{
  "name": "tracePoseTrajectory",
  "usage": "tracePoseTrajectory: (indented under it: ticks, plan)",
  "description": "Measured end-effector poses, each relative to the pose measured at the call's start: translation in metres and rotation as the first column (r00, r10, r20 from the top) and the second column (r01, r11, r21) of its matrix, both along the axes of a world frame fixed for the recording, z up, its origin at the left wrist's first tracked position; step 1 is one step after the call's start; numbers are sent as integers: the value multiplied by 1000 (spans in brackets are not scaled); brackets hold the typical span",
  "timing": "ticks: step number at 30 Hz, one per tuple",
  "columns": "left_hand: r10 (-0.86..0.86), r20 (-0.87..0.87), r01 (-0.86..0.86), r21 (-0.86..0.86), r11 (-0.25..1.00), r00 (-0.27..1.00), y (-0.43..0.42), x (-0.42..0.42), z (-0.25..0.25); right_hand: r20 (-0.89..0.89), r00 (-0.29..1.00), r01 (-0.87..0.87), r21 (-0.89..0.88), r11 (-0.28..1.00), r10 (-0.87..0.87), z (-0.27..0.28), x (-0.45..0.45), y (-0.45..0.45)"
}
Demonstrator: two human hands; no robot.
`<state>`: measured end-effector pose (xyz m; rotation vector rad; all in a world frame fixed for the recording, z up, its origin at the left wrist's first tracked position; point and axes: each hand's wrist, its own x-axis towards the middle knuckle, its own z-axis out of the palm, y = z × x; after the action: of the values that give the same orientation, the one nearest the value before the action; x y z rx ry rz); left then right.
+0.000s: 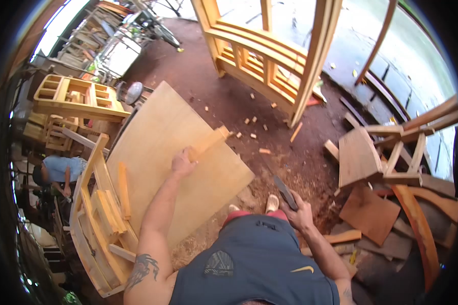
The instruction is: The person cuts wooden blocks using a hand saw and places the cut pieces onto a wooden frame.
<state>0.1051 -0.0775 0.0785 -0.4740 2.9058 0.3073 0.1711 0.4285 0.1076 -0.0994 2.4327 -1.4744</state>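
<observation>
My left hand (183, 162) is closed round the near end of a pale wooden piece (208, 142), which lies on a large light plywood board (158, 127). The piece's far end reaches the board's right edge. Off to the right, my right hand (301, 214) grips a dark, flat, long tool (285, 192), held clear of the board with its tip pointing up and left. What kind of tool it is, I cannot tell.
A tall wooden frame (254, 68) stands ahead. Curved wooden parts (94, 203) lie at left, with a person in blue (63, 169) beyond. Stools (361, 157) and scrap wood (371, 216) are at right. Small wood blocks (253, 135) dot the floor.
</observation>
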Motion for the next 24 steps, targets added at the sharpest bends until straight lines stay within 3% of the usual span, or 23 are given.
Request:
tracePoseTrajectory:
  ticks: [3,5,8,11,12,15,20,24]
  plan:
    - [52,57,-49,-43,998,997,-12,4,-8,-128,991,31,12,999,-29,-20,-4,6]
    - [74,39,-74,-19,997,996,-14,13,-10,-105,994,-22,67,998,29,-14,0,8]
    - [66,36,-66,-6,998,997,-14,16,-5,-80,968,-235,36,971,238,0,5,5]
    - [71,-5,-71,4,997,997,0,2,3,-19,993,-115,-8,993,115,-10,9,-6]
    - [54,-34,-53,29,998,998,5,-6,3,-5,982,-190,4,982,190,-9,6,-4]
    - [18,-100,-8,96,995,995,21,-25,-4,-9,987,-159,-30,987,158,-10,2,-1]
    - [34,-201,-2,153,988,979,42,-64,-27,32,999,6,-53,999,-4,1,-8,3]
    - [28,-155,-4,153,988,988,53,-80,-30,-74,997,11,-130,991,-21,12,-6,2]
